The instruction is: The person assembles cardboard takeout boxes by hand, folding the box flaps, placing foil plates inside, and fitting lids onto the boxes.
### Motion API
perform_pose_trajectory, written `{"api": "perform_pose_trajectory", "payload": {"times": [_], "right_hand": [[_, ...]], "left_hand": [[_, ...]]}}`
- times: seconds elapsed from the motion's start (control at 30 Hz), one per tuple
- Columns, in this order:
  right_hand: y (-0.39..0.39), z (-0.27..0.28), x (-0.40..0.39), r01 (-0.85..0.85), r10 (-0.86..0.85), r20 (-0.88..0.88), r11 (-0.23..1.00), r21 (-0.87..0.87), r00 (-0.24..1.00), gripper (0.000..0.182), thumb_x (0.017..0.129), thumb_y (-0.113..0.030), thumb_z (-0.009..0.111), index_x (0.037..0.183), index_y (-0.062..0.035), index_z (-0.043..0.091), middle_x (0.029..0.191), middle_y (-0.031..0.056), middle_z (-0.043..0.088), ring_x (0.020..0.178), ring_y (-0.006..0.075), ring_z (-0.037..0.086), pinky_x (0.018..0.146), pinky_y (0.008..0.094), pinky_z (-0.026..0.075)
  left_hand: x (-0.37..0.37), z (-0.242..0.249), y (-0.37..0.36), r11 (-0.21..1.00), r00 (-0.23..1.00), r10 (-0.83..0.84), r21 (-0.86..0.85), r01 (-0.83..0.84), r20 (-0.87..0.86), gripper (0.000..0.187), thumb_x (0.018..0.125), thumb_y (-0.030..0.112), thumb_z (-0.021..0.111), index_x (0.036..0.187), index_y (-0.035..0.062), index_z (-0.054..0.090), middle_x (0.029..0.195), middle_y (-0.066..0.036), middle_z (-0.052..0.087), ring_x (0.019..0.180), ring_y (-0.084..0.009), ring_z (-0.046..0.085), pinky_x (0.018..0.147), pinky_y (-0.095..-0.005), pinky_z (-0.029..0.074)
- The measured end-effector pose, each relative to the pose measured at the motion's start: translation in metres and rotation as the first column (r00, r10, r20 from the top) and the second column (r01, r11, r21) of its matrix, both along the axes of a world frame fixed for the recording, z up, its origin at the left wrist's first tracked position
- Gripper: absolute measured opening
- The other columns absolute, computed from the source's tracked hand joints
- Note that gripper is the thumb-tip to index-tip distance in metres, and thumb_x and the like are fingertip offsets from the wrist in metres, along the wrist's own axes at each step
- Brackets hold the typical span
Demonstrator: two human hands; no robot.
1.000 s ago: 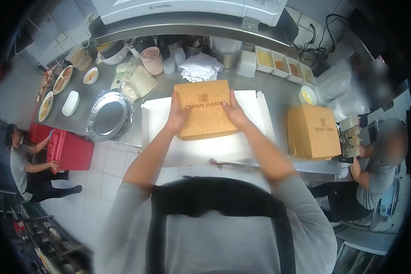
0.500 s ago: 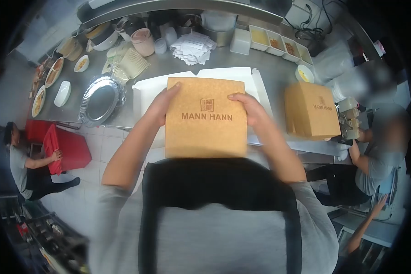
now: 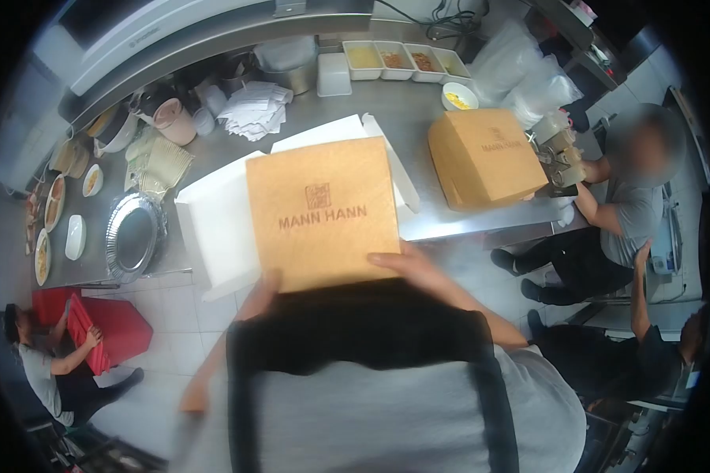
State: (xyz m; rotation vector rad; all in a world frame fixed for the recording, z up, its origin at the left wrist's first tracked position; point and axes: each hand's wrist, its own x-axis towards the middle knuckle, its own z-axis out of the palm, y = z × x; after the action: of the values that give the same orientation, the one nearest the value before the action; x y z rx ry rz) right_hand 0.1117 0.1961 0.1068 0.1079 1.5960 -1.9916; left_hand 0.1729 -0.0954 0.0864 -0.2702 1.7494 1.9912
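Observation:
A brown cardboard takeout box printed "MANN HANN" is held close to my chest, its printed face toward the camera. My left hand grips its lower left corner, with most of the fingers hidden beneath. Over the lower right edge lies the thumb of my right hand; its other fingers are out of sight under the box. Behind it, on the counter, rests an opened flat white carton. A second brown box with the same print stands to the right.
Foil trays, napkins and food containers line the steel counter. At the right, one person stands by the counter and another is behind. A person handles a red bin at left.
The box has come lower and nearer my body, tilting slightly. Both hands have slid from its upper sides to its lower corners. The view has swung to the right.

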Motion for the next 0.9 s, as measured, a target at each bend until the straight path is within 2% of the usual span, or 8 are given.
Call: {"api": "perform_pose_trajectory", "payload": {"times": [0.2, 0.3, 0.53, 0.63, 0.67, 0.77, 0.83, 0.9], "right_hand": [[0.122, 0.067, -0.057, 0.668, -0.596, -0.377, 0.74, 0.085, 0.709, 0.069, 0.086, -0.014, 0.069, 0.144, -0.0044, 0.034, 0.118, 0.0119, 0.061, 0.108, 0.0217, 0.059, 0.09, 0.0364, 0.05], [0.248, 0.09, -0.099, 0.457, -0.457, -0.372, 0.885, -0.092, 0.808, 0.053, 0.095, -0.031, 0.058, 0.136, -0.0013, 0.044, 0.128, 0.0117, 0.056, 0.117, 0.0235, 0.055, 0.097, 0.0403, 0.045], [0.385, 0.017, -0.165, 0.358, -0.308, -0.186, 0.849, 0.389, 0.933, 0.052, 0.09, -0.041, 0.06, 0.127, -0.0037, 0.056, 0.123, 0.01, 0.061, 0.112, 0.0228, 0.059, 0.088, 0.0413, 0.049], [0.377, 0.017, -0.172, 0.384, -0.238, -0.302, 0.594, 0.707, 0.923, 0.052, 0.088, -0.041, 0.063, 0.122, -0.0016, 0.06, 0.121, 0.013, 0.061, 0.109, 0.0256, 0.059, 0.085, 0.0427, 0.05], [0.371, 0.026, -0.167, 0.482, 0.067, -0.498, 0.17, 0.86, 0.865, 0.049, 0.087, -0.035, 0.063, 0.121, -0.0005, 0.061, 0.113, 0.0165, 0.063, 0.102, 0.0315, 0.06, 0.086, 0.0429, 0.048], [0.326, 0.045, -0.149, 0.914, 0.533, -0.744, -0.194, 0.356, 0.403, 0.043, 0.083, -0.027, 0.066, 0.118, -0.0011, 0.063, 0.104, 0.0182, 0.064, 0.097, 0.0365, 0.059, 0.087, 0.0422, 0.047], [0.232, 0.083, -0.12, 0.976, 0.469, -0.879, 0.138, 0.17, 0.087, 0.034, 0.081, -0.02, 0.068, 0.111, -0.0031, 0.066, 0.102, 0.0177, 0.065, 0.096, 0.0374, 0.059, 0.088, 0.0426, 0.046], [0.175, 0.069, -0.107, 0.843, 0.43, -0.902, 0.469, 0.264, 0.043, 0.024, 0.08, -0.015, 0.071, 0.102, -0.0044, 0.067, 0.101, 0.0147, 0.066, 0.095, 0.0342, 0.061, 0.086, 0.0416, 0.048]], "left_hand": [[-0.095, 0.047, 0.095, 0.92, 0.83, -0.376, -0.058, 0.388, -0.411, 0.074, 0.097, 0.061, 0.031, 0.148, 0.0077, 0.024, 0.146, -0.014, 0.034, 0.132, -0.0269, 0.036, 0.105, -0.0441, 0.032], [-0.118, 0.061, 0.132, 0.929, 0.749, -0.365, -0.16, 0.335, -0.554, 0.063, 0.1, 0.049, 0.036, 0.148, 0.0101, 0.025, 0.145, -0.014, 0.036, 0.133, -0.0275, 0.036, 0.106, -0.0434, 0.031], [-0.118, 0.016, 0.116, 0.972, 0.892, -0.181, -0.216, 0.097, -0.415, 0.053, 0.099, 0.033, 0.045, 0.146, 0.0102, 0.033, 0.145, -0.014, 0.037, 0.133, -0.0278, 0.038, 0.108, -0.0408, 0.031], [-0.103, -0.002, 0.089, 0.935, 0.841, -0.092, -0.337, -0.111, -0.533, 0.052, 0.097, 0.03, 0.052, 0.143, 0.0108, 0.037, 0.144, -0.014, 0.036, 0.13, -0.0302, 0.04, 0.105, -0.0413, 0.036], [-0.098, -0.012, 0.076, 0.919, 0.841, -0.04, -0.351, -0.182, -0.54, 0.057, 0.092, 0.028, 0.06, 0.141, 0.0105, 0.039, 0.142, -0.016, 0.039, 0.13, -0.0312, 0.041, 0.106, -0.0405, 0.035], [-0.076, -0.02, 0.021, 0.628, 0.724, -0.393, -0.741, -0.239, -0.567, 0.067, 0.082, 0.025, 0.072, 0.14, 0.0111, 0.041, 0.141, -0.019, 0.041, 0.13, -0.0336, 0.041, 0.106, -0.0404, 0.037], [-0.057, -0.022, -0.002, 0.553, 0.785, -0.423, -0.815, -0.172, -0.452, 0.067, 0.064, 0.013, 0.083, 0.125, 0.0074, 0.055, 0.133, -0.015, 0.051, 0.128, -0.032, 0.045, 0.107, -0.04, 0.036], [-0.049, -0.044, -0.033, 0.499, 0.809, -0.492, -0.866, -0.041, -0.322, 0.061, 0.06, 0.013, 0.085, 0.116, 0.0077, 0.061, 0.127, -0.012, 0.057, 0.125, -0.0316, 0.048, 0.106, -0.0409, 0.038]]}}
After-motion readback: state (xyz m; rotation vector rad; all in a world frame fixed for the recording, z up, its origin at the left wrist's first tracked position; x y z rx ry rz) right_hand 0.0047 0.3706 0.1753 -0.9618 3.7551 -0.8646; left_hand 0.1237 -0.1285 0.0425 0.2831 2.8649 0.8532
